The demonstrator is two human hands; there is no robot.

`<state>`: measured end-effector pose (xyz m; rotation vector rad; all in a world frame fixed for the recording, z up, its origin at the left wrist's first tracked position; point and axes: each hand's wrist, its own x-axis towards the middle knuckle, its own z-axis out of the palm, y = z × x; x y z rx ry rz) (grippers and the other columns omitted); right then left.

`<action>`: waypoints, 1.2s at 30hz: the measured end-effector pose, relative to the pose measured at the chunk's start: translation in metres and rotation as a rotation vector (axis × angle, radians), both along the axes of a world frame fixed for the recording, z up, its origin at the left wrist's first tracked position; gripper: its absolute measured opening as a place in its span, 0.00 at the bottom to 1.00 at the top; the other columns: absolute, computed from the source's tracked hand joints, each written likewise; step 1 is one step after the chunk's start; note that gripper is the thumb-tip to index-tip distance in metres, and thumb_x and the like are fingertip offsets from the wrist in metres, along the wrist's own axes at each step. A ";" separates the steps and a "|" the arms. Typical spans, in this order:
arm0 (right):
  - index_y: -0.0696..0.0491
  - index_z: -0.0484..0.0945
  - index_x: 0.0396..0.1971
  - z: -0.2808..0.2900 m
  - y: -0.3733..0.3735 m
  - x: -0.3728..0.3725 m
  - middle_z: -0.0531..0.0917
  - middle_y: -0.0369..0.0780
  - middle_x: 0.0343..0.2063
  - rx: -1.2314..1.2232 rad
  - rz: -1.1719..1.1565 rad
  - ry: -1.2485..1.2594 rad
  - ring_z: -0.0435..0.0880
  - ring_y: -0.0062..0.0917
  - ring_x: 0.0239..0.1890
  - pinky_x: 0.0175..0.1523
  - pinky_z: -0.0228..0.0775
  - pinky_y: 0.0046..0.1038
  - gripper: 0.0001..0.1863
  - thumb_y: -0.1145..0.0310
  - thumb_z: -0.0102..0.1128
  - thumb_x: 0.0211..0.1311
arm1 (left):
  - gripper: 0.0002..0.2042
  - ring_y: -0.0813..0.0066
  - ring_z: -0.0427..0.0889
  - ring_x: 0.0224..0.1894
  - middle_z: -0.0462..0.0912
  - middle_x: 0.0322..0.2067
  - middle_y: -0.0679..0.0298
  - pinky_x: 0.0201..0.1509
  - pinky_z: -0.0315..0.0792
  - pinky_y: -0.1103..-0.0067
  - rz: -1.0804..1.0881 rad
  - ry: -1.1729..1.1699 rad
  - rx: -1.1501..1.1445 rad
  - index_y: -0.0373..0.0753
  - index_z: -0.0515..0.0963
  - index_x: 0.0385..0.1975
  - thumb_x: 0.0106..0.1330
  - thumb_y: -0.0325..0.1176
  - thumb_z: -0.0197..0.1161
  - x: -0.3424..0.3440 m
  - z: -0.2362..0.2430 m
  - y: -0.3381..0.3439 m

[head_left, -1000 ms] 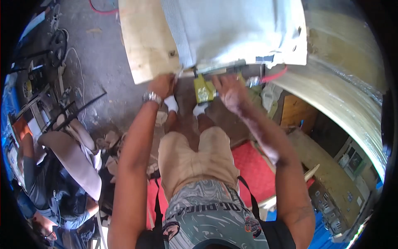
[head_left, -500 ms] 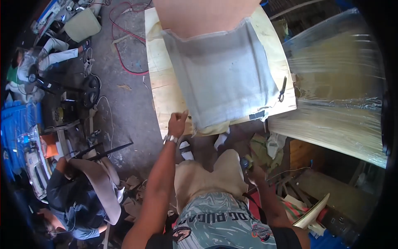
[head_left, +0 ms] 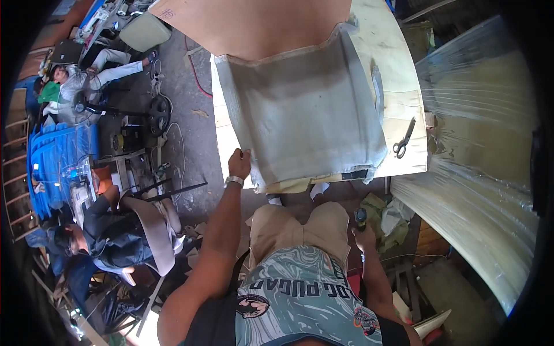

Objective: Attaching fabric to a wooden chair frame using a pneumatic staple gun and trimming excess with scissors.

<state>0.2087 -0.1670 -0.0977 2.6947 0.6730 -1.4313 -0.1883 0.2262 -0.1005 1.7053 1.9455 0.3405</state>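
A grey fabric sheet (head_left: 306, 115) covers a panel lying on the pale wooden worktable (head_left: 398, 75). My left hand (head_left: 239, 164) is at the near left edge of that fabric, its fingers curled in a pinch on the edge. Low on the right, beside my thigh, my right hand (head_left: 365, 237) is closed around a dark handheld tool (head_left: 360, 218); its rounded end points toward the table, and its exact kind is hard to make out. Black-handled scissors (head_left: 404, 141) lie on the table to the right of the fabric.
A brown board (head_left: 259, 26) rises at the fabric's far edge. Plastic-wrapped panels (head_left: 473, 115) stand close on the right. On the left are a seated person (head_left: 121, 230), a standing fan (head_left: 86, 106) and, farther off, another person (head_left: 75, 83). A red hose (head_left: 199, 83) runs on the floor.
The whole view has shifted. My left hand has moved slightly along the fabric's left edge. My right hand, with the dark tool, is now a little farther out from my thigh.
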 end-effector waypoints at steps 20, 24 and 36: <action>0.58 0.78 0.59 0.066 0.081 -0.003 0.88 0.53 0.41 0.056 0.357 0.152 0.88 0.48 0.47 0.56 0.78 0.43 0.35 0.50 0.73 0.57 | 0.17 0.59 0.84 0.35 0.85 0.32 0.54 0.45 0.77 0.66 0.321 -0.265 0.073 0.31 0.79 0.39 0.67 0.42 0.72 -0.104 -0.010 0.055; 0.60 0.79 0.56 0.084 0.120 -0.028 0.89 0.49 0.37 0.048 0.360 0.231 0.90 0.44 0.41 0.49 0.80 0.42 0.35 0.49 0.74 0.57 | 0.20 0.65 0.82 0.40 0.84 0.41 0.56 0.46 0.77 0.68 0.646 -0.212 0.057 0.32 0.77 0.43 0.66 0.43 0.75 -0.103 -0.025 -0.031; 0.53 0.71 0.69 0.120 0.161 -0.048 0.88 0.52 0.45 -0.065 0.482 0.255 0.89 0.44 0.49 0.53 0.78 0.42 0.42 0.50 0.74 0.57 | 0.24 0.53 0.81 0.53 0.82 0.47 0.53 0.58 0.74 0.61 0.313 -0.122 0.108 0.37 0.77 0.52 0.60 0.39 0.78 -0.031 -0.017 -0.086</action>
